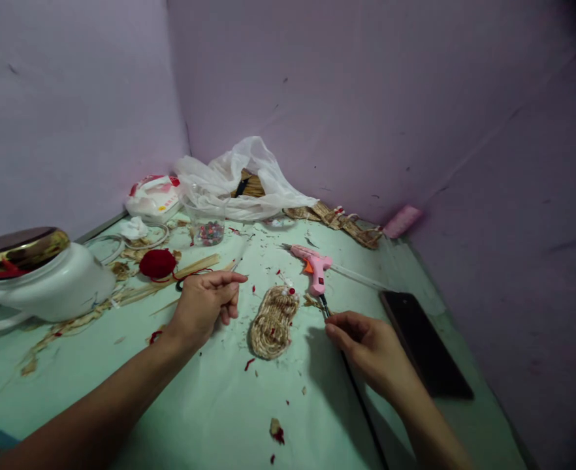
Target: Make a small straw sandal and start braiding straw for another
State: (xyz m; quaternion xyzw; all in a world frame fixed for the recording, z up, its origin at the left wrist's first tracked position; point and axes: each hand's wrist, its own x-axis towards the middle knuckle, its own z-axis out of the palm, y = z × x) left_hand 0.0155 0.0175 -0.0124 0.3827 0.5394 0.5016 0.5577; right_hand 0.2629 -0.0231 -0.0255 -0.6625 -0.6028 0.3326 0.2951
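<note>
A small woven straw slipper-shaped piece (274, 323) lies flat between my hands, with white and red beads (290, 291) at its far end. My left hand (207, 303) hovers to its left, index finger stretched out and the others loosely curled, with nothing visible in it. Thumb and forefinger of my right hand (366, 343) pinch the black cord (351, 378) just below the handle of a pink glue gun (315, 264). The gun lies on its side, nozzle pointing left, with a clear glue stick (359, 277) sticking out behind. Dark scissor-like handles (179, 285) are partly hidden behind my left hand.
Left stand a white teapot (67, 287) and a red yarn ball (157, 263). Behind are a clear cup of beads (209, 228), a white plastic bag (249, 163) and more woven pieces (349, 228). A dark phone (425, 346) lies right; straw scraps litter the table.
</note>
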